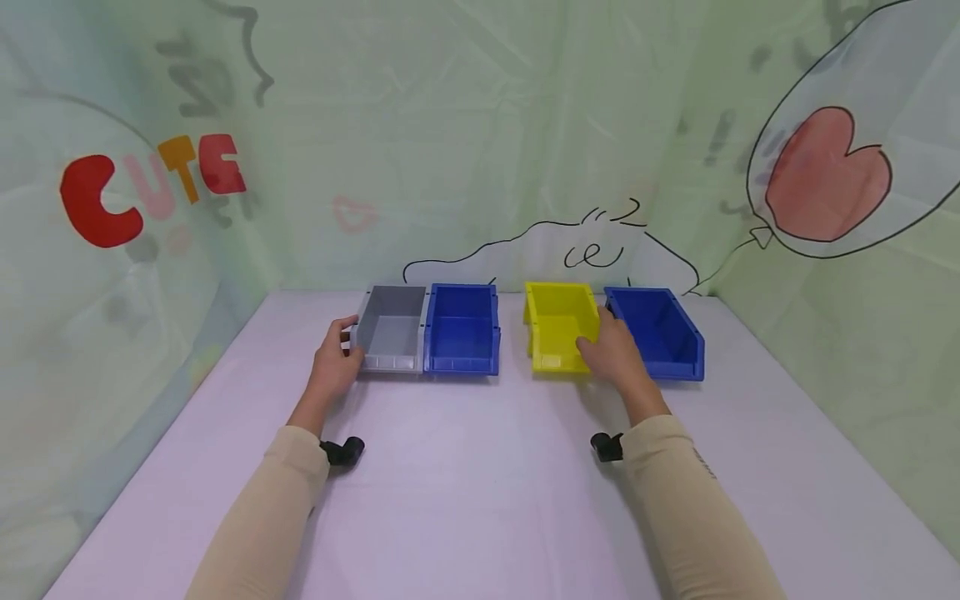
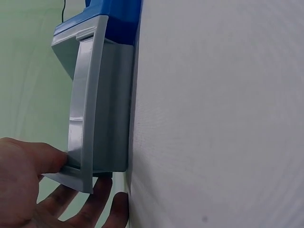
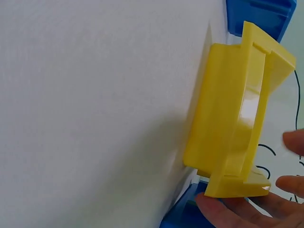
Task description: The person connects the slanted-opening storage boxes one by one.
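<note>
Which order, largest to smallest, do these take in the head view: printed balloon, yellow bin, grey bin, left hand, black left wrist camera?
1. Printed balloon, though cut off
2. Yellow bin and grey bin: alike, so unranked
3. Left hand
4. Black left wrist camera

The grey bin (image 1: 392, 332), yellow bin (image 1: 558, 329), left blue bin (image 1: 462, 329) and right blue bin (image 1: 662, 325) are plain, the table (image 1: 465, 483) pale lilac, the sleeves (image 1: 262, 508) beige. The pale green backdrop (image 1: 450, 125) carries black line drawings (image 1: 592, 252), a pinkish-red heart (image 1: 817, 183) and red, pink and orange letters (image 1: 81, 198)
</note>
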Tool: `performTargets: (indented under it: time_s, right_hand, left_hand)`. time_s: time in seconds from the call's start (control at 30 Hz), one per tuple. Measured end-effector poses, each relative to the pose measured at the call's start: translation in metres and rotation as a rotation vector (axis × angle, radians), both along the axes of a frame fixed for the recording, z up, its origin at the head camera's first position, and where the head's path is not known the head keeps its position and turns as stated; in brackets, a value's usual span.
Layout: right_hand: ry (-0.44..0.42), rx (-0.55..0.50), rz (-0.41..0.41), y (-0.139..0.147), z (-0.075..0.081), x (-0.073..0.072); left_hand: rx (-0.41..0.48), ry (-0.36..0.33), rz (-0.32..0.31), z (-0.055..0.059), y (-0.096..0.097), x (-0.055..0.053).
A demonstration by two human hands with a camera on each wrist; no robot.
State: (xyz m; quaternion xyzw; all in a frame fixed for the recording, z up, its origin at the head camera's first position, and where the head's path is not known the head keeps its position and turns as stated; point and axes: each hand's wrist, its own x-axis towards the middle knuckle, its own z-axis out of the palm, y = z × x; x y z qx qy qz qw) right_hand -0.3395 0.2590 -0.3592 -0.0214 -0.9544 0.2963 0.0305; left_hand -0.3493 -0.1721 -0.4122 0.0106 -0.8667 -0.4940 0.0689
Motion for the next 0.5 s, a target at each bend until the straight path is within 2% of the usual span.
performTargets:
  time_s: [0.33,0.5]
  right_hand:
    - [-0.166,-0.113,-0.033,0.0045,0.0049,0.0008]
    - [-0.179,-0.149,-0.061,0.0050,0.0026,0.0011]
  left_hand:
    - [0.002,-0.011,0.015,0.0016,0.0014,0.0033]
    - [0.001,-0.014,0.011,0.0016,0.0004,0.0030]
